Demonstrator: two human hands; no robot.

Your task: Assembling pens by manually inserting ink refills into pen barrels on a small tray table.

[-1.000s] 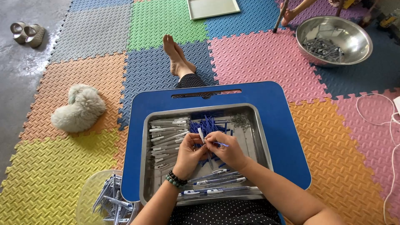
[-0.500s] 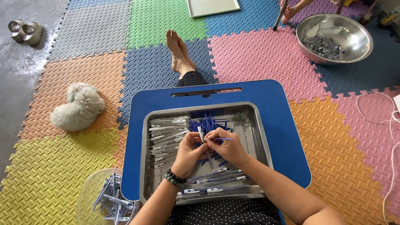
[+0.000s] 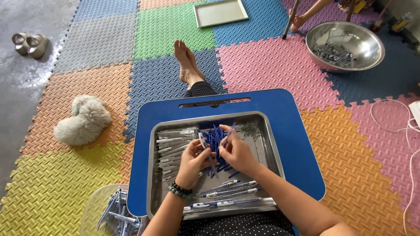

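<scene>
I sit on a foam mat with a blue lap table (image 3: 288, 131) over my legs. On it lies a metal tray (image 3: 271, 144) with several clear pen barrels (image 3: 173, 142) at its left, a heap of blue refills (image 3: 214, 137) in the middle and finished pens (image 3: 227, 192) along the near edge. My left hand (image 3: 192, 161) holds a clear pen barrel upright. My right hand (image 3: 236, 150) pinches a thin blue refill beside it, above the refill heap.
A clear bowl of pens (image 3: 113, 212) stands by my left knee. A steel bowl with pen parts (image 3: 345, 46) sits at the far right near another person's foot (image 3: 299, 22). A flat tray (image 3: 221, 12), a fluffy white animal (image 3: 83, 120), small shoes (image 3: 28, 43) and a white cable (image 3: 402, 131) lie around.
My right hand has drawn back from the barrel and now lifts a blue refill. My left hand still holds the barrel.
</scene>
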